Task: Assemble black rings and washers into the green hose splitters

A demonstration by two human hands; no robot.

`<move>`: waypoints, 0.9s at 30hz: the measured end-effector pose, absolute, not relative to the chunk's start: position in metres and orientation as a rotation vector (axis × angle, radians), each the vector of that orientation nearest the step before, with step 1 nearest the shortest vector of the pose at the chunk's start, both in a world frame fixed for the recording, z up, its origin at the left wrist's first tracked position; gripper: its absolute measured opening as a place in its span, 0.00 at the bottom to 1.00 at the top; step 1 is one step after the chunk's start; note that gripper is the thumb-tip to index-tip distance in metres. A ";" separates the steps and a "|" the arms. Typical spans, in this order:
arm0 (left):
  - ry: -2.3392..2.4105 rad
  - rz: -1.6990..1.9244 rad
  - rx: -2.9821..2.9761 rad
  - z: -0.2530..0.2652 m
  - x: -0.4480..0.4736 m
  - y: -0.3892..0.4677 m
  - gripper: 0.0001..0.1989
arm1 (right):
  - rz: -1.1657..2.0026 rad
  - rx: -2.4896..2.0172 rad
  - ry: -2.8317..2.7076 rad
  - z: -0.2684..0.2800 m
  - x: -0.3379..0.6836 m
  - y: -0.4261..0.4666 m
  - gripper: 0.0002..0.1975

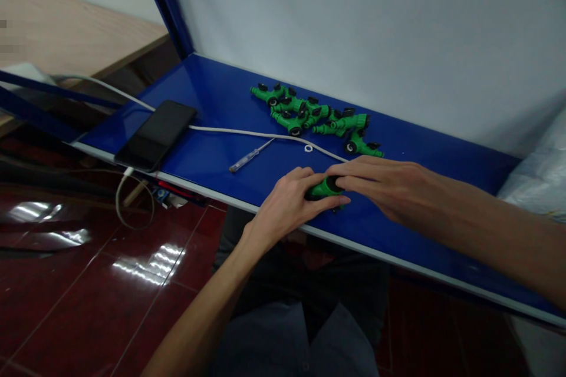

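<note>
My left hand (pixel 289 200) is closed around a green plastic hose splitter (pixel 326 188), its thumb along the near side. The splitter's dark round opening faces up, just above the blue shelf's front part. My right hand (pixel 384 182) has its fingertips pressed together at the rim of that opening. Whether they also pinch a small part inside cannot be made out. Behind the hands lie several more green splitters with black valve levers (pixel 318 113). A white ring washer (pixel 308 148) and a clear-handled screwdriver (pixel 251 156) lie to the left of my hands.
A black phone (pixel 155 135) lies at the left of the blue shelf (pixel 212 100), over its front edge. A white cable (pixel 239 130) runs across the shelf. A pale panel (pixel 354 29) stands behind, and a clear plastic bag (pixel 537 174) sits at the right.
</note>
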State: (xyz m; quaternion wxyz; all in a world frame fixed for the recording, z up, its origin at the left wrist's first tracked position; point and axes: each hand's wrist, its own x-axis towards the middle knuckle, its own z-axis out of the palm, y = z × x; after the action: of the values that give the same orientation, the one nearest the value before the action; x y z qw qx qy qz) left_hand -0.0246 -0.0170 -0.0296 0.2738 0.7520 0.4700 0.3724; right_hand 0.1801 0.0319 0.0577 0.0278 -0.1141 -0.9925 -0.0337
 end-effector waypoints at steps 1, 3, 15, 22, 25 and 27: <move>1.266 1.004 2.021 -0.030 -0.025 -0.017 0.21 | -0.090 -0.362 -3.062 0.058 0.181 0.033 0.22; 1.260 1.015 2.025 -0.030 -0.025 -0.018 0.22 | -0.089 -0.401 -3.029 0.060 0.181 0.035 0.20; 1.235 0.997 2.061 -0.030 -0.028 -0.019 0.21 | -0.320 -0.559 -3.071 0.065 0.162 0.032 0.13; 1.243 1.018 2.043 -0.030 -0.027 -0.020 0.23 | -0.377 -0.650 -3.006 0.068 0.164 0.029 0.17; 1.253 0.994 2.046 -0.029 -0.027 -0.020 0.24 | -0.297 -0.695 -3.004 0.067 0.173 0.032 0.21; 1.272 0.996 2.046 -0.028 -0.028 -0.020 0.25 | -0.341 -0.719 -2.988 0.066 0.179 0.032 0.22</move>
State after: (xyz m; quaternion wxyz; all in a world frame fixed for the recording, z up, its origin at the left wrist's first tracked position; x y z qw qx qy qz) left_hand -0.0277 -0.0201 -0.0284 0.2642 0.7569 0.4707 0.3685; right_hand 0.1786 0.0321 0.0660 0.0246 -0.2326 -0.9660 -0.1102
